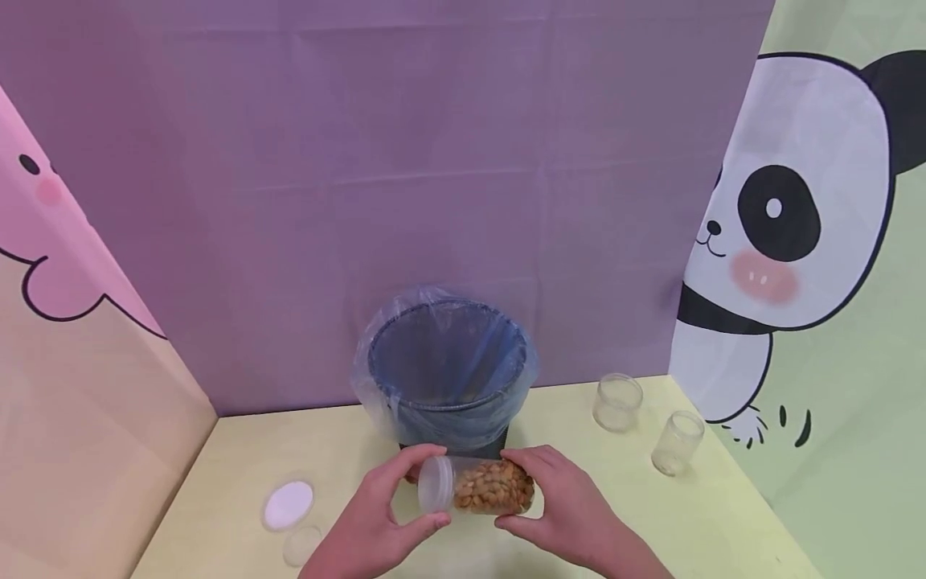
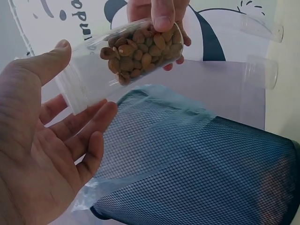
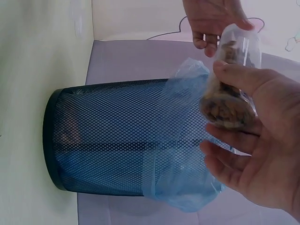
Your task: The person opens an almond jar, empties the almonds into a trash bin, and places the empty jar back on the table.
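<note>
A clear plastic jar (image 1: 472, 466) lies on its side in the air between both hands, partly filled with almonds (image 1: 499, 488). At its left end sits a translucent screw lid (image 1: 434, 485). My left hand (image 1: 379, 511) holds the lid end between thumb and fingers. The jar's base end is gripped by my right hand (image 1: 571, 515), thumb on one side and fingers on the other. In the left wrist view the almonds (image 2: 143, 51) gather toward the base. Just beyond the jar stands a mesh bin (image 3: 108, 136) lined with a thin bluish plastic bag (image 1: 521, 378).
Two clear jars without lids, a wider one (image 1: 618, 404) and a narrower one (image 1: 678, 444), stand at the right on the pale yellow table (image 1: 347, 450). A white round lid (image 1: 288, 506) and a smaller clear disc (image 1: 301, 546) lie at the left. A purple backdrop (image 1: 434, 161) rises behind the bin.
</note>
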{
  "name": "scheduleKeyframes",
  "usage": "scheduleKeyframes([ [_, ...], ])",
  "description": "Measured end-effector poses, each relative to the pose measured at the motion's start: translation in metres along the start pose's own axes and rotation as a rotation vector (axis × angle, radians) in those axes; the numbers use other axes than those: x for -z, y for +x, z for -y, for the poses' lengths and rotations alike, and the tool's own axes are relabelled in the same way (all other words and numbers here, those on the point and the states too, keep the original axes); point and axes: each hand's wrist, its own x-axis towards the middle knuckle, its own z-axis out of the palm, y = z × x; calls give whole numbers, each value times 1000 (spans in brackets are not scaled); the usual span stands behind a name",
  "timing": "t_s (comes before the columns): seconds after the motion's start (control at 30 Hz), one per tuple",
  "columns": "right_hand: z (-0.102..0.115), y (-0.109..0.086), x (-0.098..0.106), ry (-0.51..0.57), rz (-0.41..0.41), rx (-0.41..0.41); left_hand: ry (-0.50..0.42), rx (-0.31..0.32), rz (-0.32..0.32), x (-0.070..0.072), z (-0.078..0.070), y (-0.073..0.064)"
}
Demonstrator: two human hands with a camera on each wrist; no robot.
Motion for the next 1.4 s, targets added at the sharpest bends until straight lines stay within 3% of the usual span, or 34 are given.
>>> scheduleKeyframes([
  [0.2, -4, 1, 2, 69, 75, -19, -13, 4, -4, -2, 6, -5],
  [0.33, -9, 0, 0, 84, 54, 22, 148, -19, -29, -4, 9, -9],
  [0.47, -12, -1, -2, 121, -4, 71, 312, -112, -53, -5, 11, -10],
  [0.6, -12, -1, -7, 162, -31, 116, 243, -147, -23, -6, 11, -11],
  [0.73, -10, -3, -9, 155, -43, 140, 156, -130, 3, -9, 11, -12],
  [0.9, -14, -6, -10, 83, -108, 171, 161, -138, -5, -16, 12, -9],
  [0.97, -14, -7, -13, 73, -138, 180, 145, -107, -9, -19, 11, -9],
  [1.1, -12, -8, -20, 16, -232, 195, 48, 66, -17, -25, 9, -9],
  [1.2, -10, -6, -25, -57, -317, 229, 11, 193, -72, -29, 5, -11],
  [1.33, -9, -4, -29, -117, -380, 242, 70, 312, -145, -30, 2, -9],
  [1.4, -10, -5, -30, -122, -382, 225, 122, 371, -147, -30, 1, -9],
])
